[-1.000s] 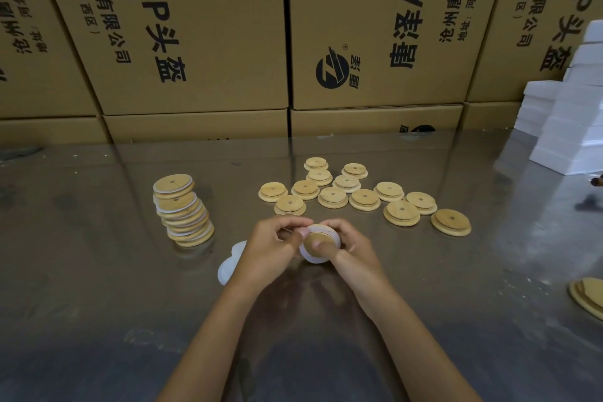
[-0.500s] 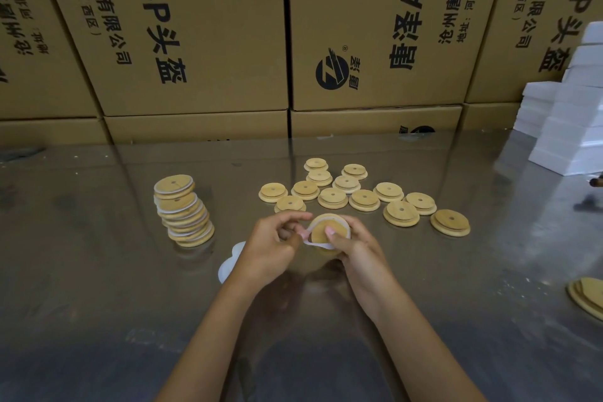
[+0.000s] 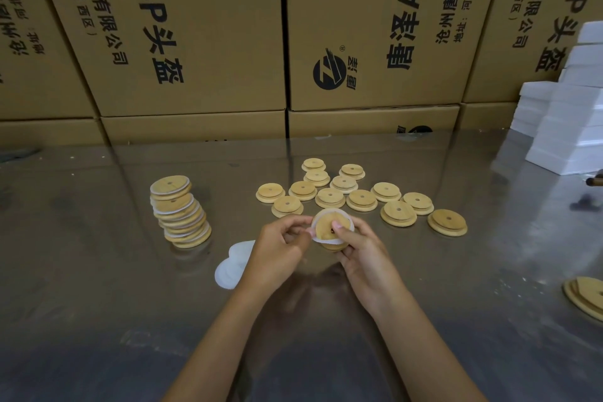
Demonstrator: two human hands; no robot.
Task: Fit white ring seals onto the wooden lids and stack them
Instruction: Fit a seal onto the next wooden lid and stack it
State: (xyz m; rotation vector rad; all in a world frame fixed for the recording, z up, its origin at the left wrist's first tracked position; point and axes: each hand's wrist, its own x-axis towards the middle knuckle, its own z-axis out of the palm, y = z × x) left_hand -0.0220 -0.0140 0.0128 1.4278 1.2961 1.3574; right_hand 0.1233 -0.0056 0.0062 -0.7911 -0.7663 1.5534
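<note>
I see both forearms reaching in from the near edge. My left hand [image 3: 277, 243] pinches the white ring [image 3: 332, 240] at its left rim; my right hand [image 3: 359, 246] grips the wooden lid [image 3: 326, 228], thumb on its face, above the worktop [image 3: 98, 303]. Loose rings [image 3: 233, 263] lie just left. Farther left stands the stack [image 3: 179, 210]; bare lids [image 3: 362, 197] lie beyond, boxes [image 3: 195, 26] behind.

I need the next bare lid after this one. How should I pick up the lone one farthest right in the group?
Pinch the rightmost lid by its wider bottom rim, from above and the right. It lies flat, stepped side up, with bare table there, and a neighbour lid sits left.
</note>
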